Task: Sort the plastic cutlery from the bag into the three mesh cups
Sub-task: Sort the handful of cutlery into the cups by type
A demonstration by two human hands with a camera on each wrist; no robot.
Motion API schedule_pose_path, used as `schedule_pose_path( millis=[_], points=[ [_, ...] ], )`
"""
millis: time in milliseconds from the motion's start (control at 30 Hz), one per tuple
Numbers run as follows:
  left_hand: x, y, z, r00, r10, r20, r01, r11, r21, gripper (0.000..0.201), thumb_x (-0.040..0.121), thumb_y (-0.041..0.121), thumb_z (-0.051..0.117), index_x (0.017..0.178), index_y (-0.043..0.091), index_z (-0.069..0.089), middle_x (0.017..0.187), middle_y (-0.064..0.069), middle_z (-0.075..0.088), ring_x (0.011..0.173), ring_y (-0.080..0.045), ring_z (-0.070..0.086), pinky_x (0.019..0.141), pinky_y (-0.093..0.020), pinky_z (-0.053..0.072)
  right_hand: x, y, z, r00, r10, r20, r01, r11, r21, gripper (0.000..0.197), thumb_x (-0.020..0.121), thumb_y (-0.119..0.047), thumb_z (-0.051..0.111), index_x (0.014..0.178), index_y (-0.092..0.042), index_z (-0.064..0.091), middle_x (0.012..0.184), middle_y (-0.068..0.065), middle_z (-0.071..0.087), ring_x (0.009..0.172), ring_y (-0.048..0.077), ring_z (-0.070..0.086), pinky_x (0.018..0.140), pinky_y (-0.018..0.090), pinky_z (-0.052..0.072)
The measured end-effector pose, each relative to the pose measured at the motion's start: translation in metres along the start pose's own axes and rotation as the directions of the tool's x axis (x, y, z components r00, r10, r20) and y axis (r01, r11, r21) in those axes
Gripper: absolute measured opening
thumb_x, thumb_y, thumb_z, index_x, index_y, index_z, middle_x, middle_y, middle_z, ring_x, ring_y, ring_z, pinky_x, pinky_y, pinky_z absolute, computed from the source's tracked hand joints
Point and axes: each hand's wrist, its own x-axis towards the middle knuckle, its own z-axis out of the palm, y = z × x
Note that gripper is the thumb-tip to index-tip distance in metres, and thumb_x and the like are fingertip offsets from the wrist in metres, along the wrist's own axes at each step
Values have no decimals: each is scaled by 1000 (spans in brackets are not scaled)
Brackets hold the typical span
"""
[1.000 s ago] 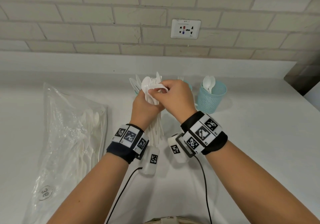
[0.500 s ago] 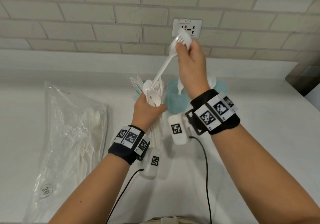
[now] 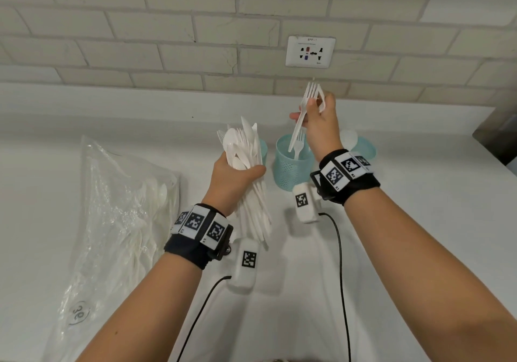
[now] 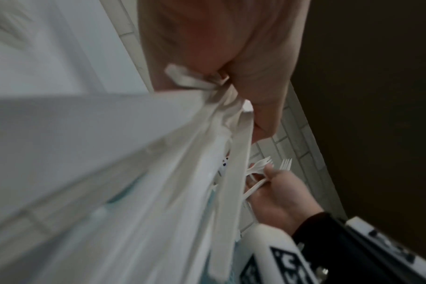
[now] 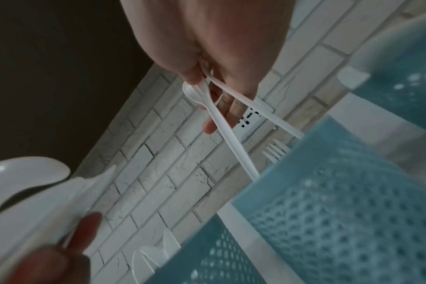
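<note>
My left hand grips a thick bundle of white plastic cutlery, held upright over the counter. The bundle fills the left wrist view. My right hand pinches two white forks near their heads, tines up. Their handles slant down into the mouth of the middle teal mesh cup, where one fork stands. The left mesh cup is mostly hidden behind the bundle. The right mesh cup holds a spoon.
A clear plastic bag with more white cutlery lies on the white counter at the left. Behind the cups rises a brick wall with a socket. A dark edge borders the counter at the far right.
My right hand drew forks out of the bundle, lifted them high, then came down over the middle cup. The left hand has kept holding the bundle almost in place.
</note>
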Motion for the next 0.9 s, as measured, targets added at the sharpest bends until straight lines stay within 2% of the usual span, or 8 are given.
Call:
schedule_pose_path(
  millis=[167, 267, 333, 400, 467, 500, 600, 900],
  points=[
    [5, 1, -6, 997, -43, 56, 50, 992, -115, 31, 80, -3, 68, 102, 17, 59, 95, -4, 66, 86, -20, 66, 77, -33, 55, -6, 25, 3, 983, 164, 86, -142, 966, -217, 27, 98, -13, 41, 124, -6, 44, 111, 9, 58, 86, 17, 62, 68, 14, 48],
    [8, -1, -8, 997, -60, 56, 68, 984, -165, 30, 80, -1, 69, 103, 16, 60, 94, -5, 66, 88, -22, 65, 78, -36, 55, -10, 33, 0, 967, 214, 140, -146, 911, -386, 42, 91, -14, 55, 131, -8, 44, 109, 9, 56, 99, 19, 55, 89, 21, 44],
    [10, -2, -8, 995, -67, 67, 79, 977, -197, 29, 80, -2, 68, 102, 17, 60, 94, -5, 67, 88, -22, 65, 78, -36, 55, -13, 31, -1, 982, 127, 142, -55, 901, -430, 56, 87, -21, 63, 137, -11, 40, 121, 9, 53, 110, 17, 51, 95, 23, 38],
    [10, -3, -7, 994, -61, 92, 79, 974, -212, 30, 80, -2, 68, 103, 16, 61, 96, -6, 67, 89, -23, 66, 80, -37, 55, -18, 21, 0, 988, -92, 127, 139, 890, -434, 51, 84, -25, 67, 131, -13, 49, 124, 6, 52, 115, 15, 50, 98, 24, 38],
    [11, -3, -6, 993, -49, 107, 70, 976, -206, 32, 80, -2, 69, 107, 13, 61, 97, -7, 67, 90, -23, 66, 78, -36, 55, -25, 4, 4, 969, -148, 198, 212, 909, -360, 29, 83, -27, 69, 108, -15, 63, 106, -1, 59, 100, 12, 57, 87, 23, 44],
    [11, -3, -5, 993, -41, 114, 64, 977, -205, 33, 79, -2, 69, 109, 11, 61, 97, -8, 68, 90, -24, 66, 75, -34, 55, -30, -6, 7, 953, -58, 297, 156, 935, -317, 21, 82, -29, 70, 98, -15, 66, 94, -5, 62, 88, 10, 59, 79, 21, 46],
    [9, -2, -3, 985, 0, 171, 41, 970, -238, 45, 75, 1, 71, 119, 5, 59, 110, -18, 67, 100, -29, 67, 81, -35, 56, -41, -18, 12, 814, 217, 538, -63, 955, -289, 20, 78, -27, 74, 87, -12, 66, 70, -5, 64, 65, 9, 62, 63, 23, 53],
    [8, -2, -9, 988, 6, 153, 38, 958, -284, 46, 74, 4, 72, 117, -1, 59, 112, -27, 64, 99, -34, 64, 87, -41, 55, -47, -10, 15, 852, 243, 465, -267, 964, -14, 8, 87, -13, 64, 85, -12, 57, 74, 5, 69, 58, 15, 66, 56, 26, 54]
  ],
)
